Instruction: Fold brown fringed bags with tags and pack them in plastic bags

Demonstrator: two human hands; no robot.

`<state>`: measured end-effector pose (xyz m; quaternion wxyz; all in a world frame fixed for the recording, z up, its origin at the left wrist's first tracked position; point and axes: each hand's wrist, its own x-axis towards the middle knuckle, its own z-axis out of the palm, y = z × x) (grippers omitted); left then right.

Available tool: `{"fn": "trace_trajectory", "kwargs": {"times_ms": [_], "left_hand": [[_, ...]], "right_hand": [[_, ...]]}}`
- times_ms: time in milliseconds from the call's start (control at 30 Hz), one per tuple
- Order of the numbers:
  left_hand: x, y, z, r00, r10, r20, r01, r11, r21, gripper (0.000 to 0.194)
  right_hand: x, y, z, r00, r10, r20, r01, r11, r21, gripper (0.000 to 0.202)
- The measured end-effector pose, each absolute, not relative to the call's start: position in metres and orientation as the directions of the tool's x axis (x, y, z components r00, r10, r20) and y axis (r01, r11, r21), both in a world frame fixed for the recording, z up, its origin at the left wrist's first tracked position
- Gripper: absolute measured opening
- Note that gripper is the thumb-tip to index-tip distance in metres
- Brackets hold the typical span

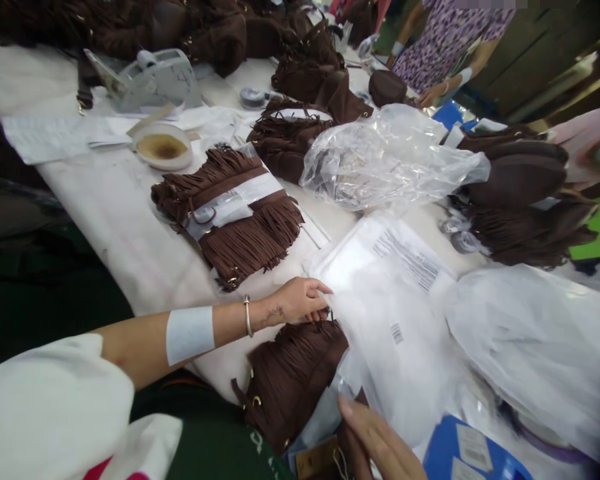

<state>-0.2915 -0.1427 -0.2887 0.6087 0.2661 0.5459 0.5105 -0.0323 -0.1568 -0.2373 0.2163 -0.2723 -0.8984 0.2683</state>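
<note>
My left hand (305, 300) reaches in from the left, its fingertips pinched on the edge of a translucent white plastic bag (380, 333). Just below that hand lies a brown fringed handbag (297, 373) with gold rings, its right end against the plastic. At the bottom edge my right hand (380, 440) is partly in view, fingers stretched out beside the handbag's lower end and the plastic. A brown hang tag (317, 460) with a string shows near it. Whether the handbag's right end is inside the plastic I cannot tell.
Another fringed handbag (250, 227) with a white band lies farther up the table (100, 200). Behind it are a tape dispenser (160, 80), a round dish (163, 147) and crumpled clear plastic (390, 160). Brown bags are heaped at the back. A co-worker (455, 40) stands across the table.
</note>
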Motion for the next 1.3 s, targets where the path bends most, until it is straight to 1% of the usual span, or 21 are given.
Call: {"fn": "trace_trajectory", "kwargs": {"times_ms": [33,67,100,167,233,300,367,400,433,467,533,600,700,767,833,933,1000,1067,1167,1233,1300], "left_hand": [[-0.294,-0.145,-0.29,-0.145,0.919,-0.366,-0.325,0.305,0.895,0.038],[-0.297,-0.148,-0.29,-0.193,0.924,-0.329,-0.295,0.265,0.918,0.04],[-0.3,-0.152,-0.29,-0.251,0.925,-0.285,-0.238,0.226,0.944,0.039],[-0.305,-0.163,-0.287,-0.366,0.909,-0.197,-0.061,0.188,0.98,0.029],[-0.31,-0.175,-0.283,-0.396,0.914,-0.091,0.136,0.156,0.978,0.016],[-0.311,-0.182,-0.28,-0.291,0.954,0.073,0.305,0.02,0.952,0.011],[-0.311,-0.182,-0.277,-0.087,0.965,0.247,0.419,-0.19,0.888,0.017],[-0.311,-0.18,-0.276,0.016,0.953,0.301,0.46,-0.274,0.845,0.022],[-0.31,-0.177,-0.276,0.106,0.941,0.322,0.5,-0.33,0.801,0.026],[-0.309,-0.174,-0.276,0.175,0.933,0.316,0.544,-0.359,0.758,0.029],[-0.307,-0.172,-0.276,0.242,0.932,0.269,0.64,-0.361,0.679,0.026],[-0.304,-0.181,-0.277,0.237,0.944,0.229,0.711,-0.329,0.622,0.02],[-0.3,-0.206,-0.279,0.217,0.948,0.233,0.744,-0.315,0.589,0.018],[-0.299,-0.222,-0.279,0.222,0.942,0.252,0.716,-0.333,0.613,0.017],[-0.301,-0.227,-0.278,0.201,0.943,0.263,0.638,-0.33,0.696,0.015],[-0.308,-0.215,-0.278,0.044,0.978,0.203,0.502,-0.197,0.842,0.019],[-0.314,-0.201,-0.279,0.008,0.993,0.117,0.445,-0.108,0.889,0.017],[-0.319,-0.189,-0.282,0.095,0.994,0.048,0.407,-0.083,0.91,0.014],[-0.327,-0.181,-0.288,0.269,0.963,0.017,0.379,-0.122,0.917,0.014],[-0.331,-0.18,-0.291,0.32,0.947,0.018,0.402,-0.152,0.903,0.013],[-0.332,-0.18,-0.292,0.336,0.942,0.022,0.453,-0.182,0.873,0.012]], "right_hand": [[-0.044,-0.145,-0.239,-0.805,0.553,0.214,0.361,0.743,-0.564,0.04],[-0.056,-0.132,-0.242,-0.829,0.535,0.161,0.383,0.753,-0.535,0.042],[-0.066,-0.119,-0.245,-0.824,0.557,0.102,0.439,0.741,-0.508,0.042],[-0.082,-0.099,-0.253,-0.774,0.633,-0.007,0.559,0.678,-0.478,0.041],[-0.089,-0.089,-0.26,-0.727,0.682,-0.08,0.621,0.603,-0.501,0.039],[-0.089,-0.088,-0.264,-0.706,0.698,-0.124,0.632,0.541,-0.555,0.037],[-0.086,-0.09,-0.265,-0.692,0.708,-0.142,0.628,0.494,-0.602,0.034],[-0.085,-0.091,-0.266,-0.683,0.716,-0.144,0.626,0.473,-0.62,0.033],[-0.084,-0.092,-0.267,-0.675,0.724,-0.142,0.623,0.457,-0.635,0.031],[-0.083,-0.093,-0.268,-0.668,0.732,-0.134,0.619,0.446,-0.647,0.03],[-0.082,-0.094,-0.272,-0.654,0.749,-0.106,0.61,0.439,-0.66,0.029],[-0.081,-0.096,-0.278,-0.639,0.767,-0.06,0.598,0.446,-0.666,0.027],[-0.078,-0.099,-0.287,-0.623,0.782,0.003,0.575,0.46,-0.677,0.023],[-0.075,-0.101,-0.29,-0.628,0.778,0.02,0.555,0.465,-0.689,0.02],[-0.072,-0.101,-0.292,-0.634,0.773,0.028,0.541,0.469,-0.699,0.018],[-0.069,-0.102,-0.292,-0.636,0.769,0.056,0.521,0.483,-0.704,0.016],[-0.069,-0.103,-0.292,-0.642,0.762,0.085,0.505,0.504,-0.701,0.017],[-0.068,-0.104,-0.293,-0.651,0.751,0.106,0.487,0.521,-0.701,0.017],[-0.068,-0.104,-0.294,-0.655,0.746,0.123,0.471,0.53,-0.705,0.017],[-0.068,-0.105,-0.295,-0.653,0.746,0.13,0.468,0.533,-0.704,0.016],[-0.068,-0.105,-0.296,-0.655,0.744,0.128,0.473,0.537,-0.699,0.016]]}}
